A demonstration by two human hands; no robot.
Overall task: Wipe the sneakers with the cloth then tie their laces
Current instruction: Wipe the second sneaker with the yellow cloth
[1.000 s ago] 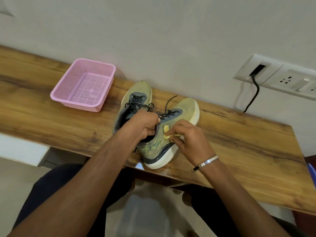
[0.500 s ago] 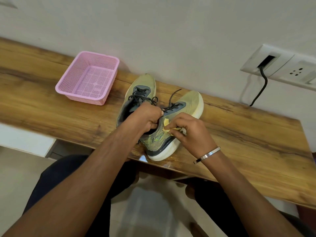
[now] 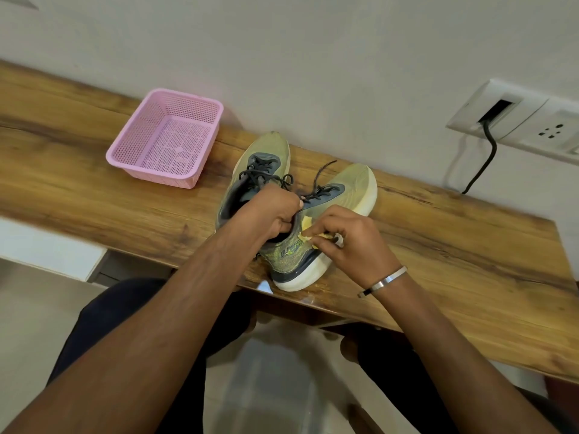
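Yellow cloth (image 3: 308, 228) pinched in my right hand (image 3: 351, 242) against the right sneaker (image 3: 316, 227); my left hand (image 3: 275, 211) grips its collar.

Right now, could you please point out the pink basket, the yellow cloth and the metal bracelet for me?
pink basket (image 3: 200, 103): head view, on its far rim.
yellow cloth (image 3: 306, 221): head view, on the corner showing above the right hand's fingers.
metal bracelet (image 3: 383, 281): head view, on the band across the right wrist.
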